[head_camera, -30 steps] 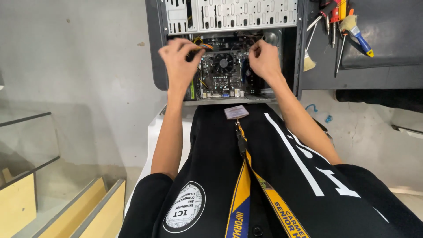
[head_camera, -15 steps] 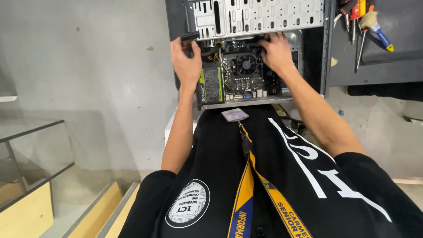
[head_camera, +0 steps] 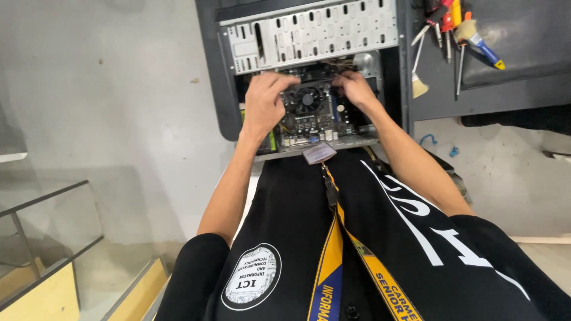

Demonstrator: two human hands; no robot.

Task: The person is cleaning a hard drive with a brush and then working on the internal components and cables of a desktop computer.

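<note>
An open desktop computer case (head_camera: 309,35) lies on a dark mat in front of me, its motherboard (head_camera: 309,119) with a round black cooler fan (head_camera: 307,98) exposed. My left hand (head_camera: 263,107) rests on the board's left side, fingers curled at the fan's upper left edge. My right hand (head_camera: 354,88) reaches in from the right, fingertips pressed at the fan's upper right corner near dark cables. What the fingertips pinch is hidden. A lanyard badge (head_camera: 319,153) hangs from my neck over the case's front edge.
Screwdrivers (head_camera: 447,24), a small brush (head_camera: 419,83) and a blue-handled tool (head_camera: 483,49) lie on the dark mat (head_camera: 511,89) right of the case. A glass railing and yellow steps (head_camera: 35,285) are at lower left. The concrete floor (head_camera: 119,89) surrounds the work spot.
Both hands moved inward from the case's upper corners toward the cooler fan in the middle of the board. The view shifted right and a little closer.
</note>
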